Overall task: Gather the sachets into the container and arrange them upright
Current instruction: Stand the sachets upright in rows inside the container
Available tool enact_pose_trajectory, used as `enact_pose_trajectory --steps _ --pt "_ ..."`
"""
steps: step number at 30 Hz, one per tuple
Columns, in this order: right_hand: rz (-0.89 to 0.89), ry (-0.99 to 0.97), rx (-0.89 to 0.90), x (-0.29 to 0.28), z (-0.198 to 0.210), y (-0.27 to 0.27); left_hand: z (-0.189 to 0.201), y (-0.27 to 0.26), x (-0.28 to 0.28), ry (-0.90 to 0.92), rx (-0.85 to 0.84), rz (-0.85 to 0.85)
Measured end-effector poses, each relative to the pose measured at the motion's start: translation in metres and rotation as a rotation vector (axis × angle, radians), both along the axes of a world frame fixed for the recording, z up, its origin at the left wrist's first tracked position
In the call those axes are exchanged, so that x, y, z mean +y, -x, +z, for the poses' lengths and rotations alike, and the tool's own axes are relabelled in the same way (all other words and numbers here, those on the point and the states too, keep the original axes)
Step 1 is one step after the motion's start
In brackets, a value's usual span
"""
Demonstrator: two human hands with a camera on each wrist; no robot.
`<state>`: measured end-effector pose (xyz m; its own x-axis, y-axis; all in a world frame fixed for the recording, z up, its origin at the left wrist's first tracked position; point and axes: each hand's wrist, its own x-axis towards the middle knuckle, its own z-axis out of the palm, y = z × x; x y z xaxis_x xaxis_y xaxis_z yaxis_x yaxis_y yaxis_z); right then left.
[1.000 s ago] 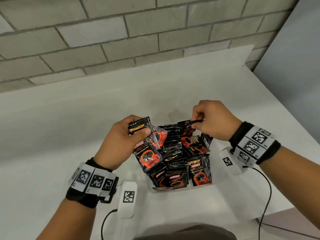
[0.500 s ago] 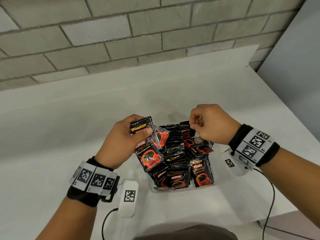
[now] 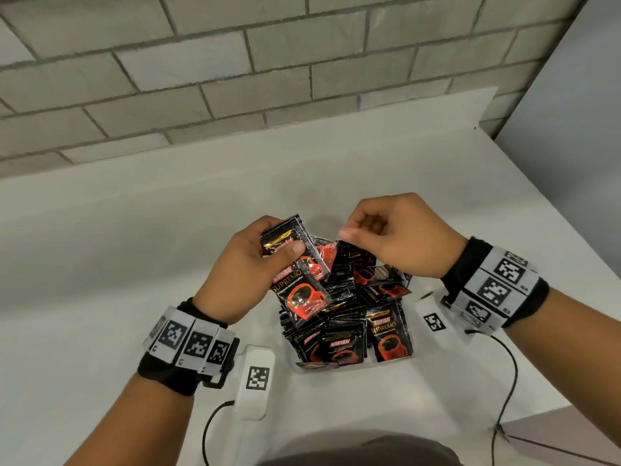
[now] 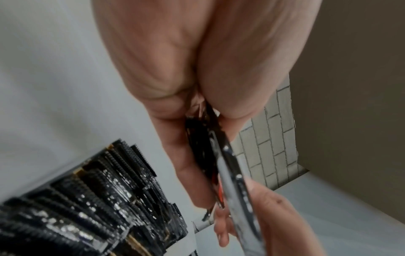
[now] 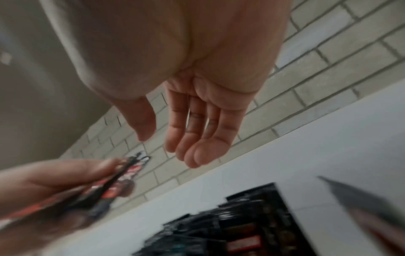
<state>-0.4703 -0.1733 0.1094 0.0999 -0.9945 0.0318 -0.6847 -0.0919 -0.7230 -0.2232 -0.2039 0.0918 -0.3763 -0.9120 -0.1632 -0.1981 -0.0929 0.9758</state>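
Black and red coffee sachets (image 3: 349, 317) fill a clear container (image 3: 369, 364) on the white table, most standing on edge, a few tilted at the back right. My left hand (image 3: 285, 245) holds a small stack of sachets (image 3: 299, 287) over the container's left side, thumb pressed on top. The left wrist view shows that stack (image 4: 203, 152) edge-on between thumb and fingers. My right hand (image 3: 359, 230) hovers over the container's far edge, just right of the stack, holding nothing. The right wrist view shows its fingers (image 5: 186, 131) loosely extended and the palm bare.
White camera modules with black cables lie left (image 3: 255, 378) and right (image 3: 431, 317) of the container. A grey brick wall (image 3: 235, 79) backs the white table (image 3: 134, 247). The table's edge runs close at the right and near the front.
My right hand pinched a sachet over the container's back, let it go, and now hovers bare, shifted left toward the stack. The left hand has kept its hold.
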Motion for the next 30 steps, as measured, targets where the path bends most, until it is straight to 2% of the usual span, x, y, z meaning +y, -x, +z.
enact_pose_trajectory --steps 6,9,14,16,21,23,26,30 --pt "0.057 -0.131 -0.208 0.008 0.009 -0.018 0.003 0.014 0.004 -0.178 0.185 -0.022" --pt "0.020 -0.167 -0.338 0.010 0.010 -0.012 0.002 0.013 0.005 -0.180 0.186 -0.032" --pt "-0.042 -0.202 -0.328 0.015 0.012 -0.001 0.000 0.006 0.000 -0.056 0.121 0.062" --pt "-0.055 -0.231 -0.289 0.014 0.011 0.005 0.003 0.002 -0.002 -0.070 0.129 0.076" --pt "-0.302 -0.063 -0.415 0.016 0.005 0.017 0.002 -0.008 -0.004 -0.079 0.104 0.110" --pt "-0.341 -0.016 -0.346 0.015 -0.001 0.023 -0.001 -0.011 -0.003 -0.094 0.101 0.114" --pt "-0.274 0.058 -0.077 0.013 -0.010 0.031 -0.003 -0.013 0.000 -0.116 0.090 0.098" --pt "-0.213 -0.074 0.051 0.011 -0.013 0.030 -0.004 -0.014 0.002 -0.117 0.068 0.089"
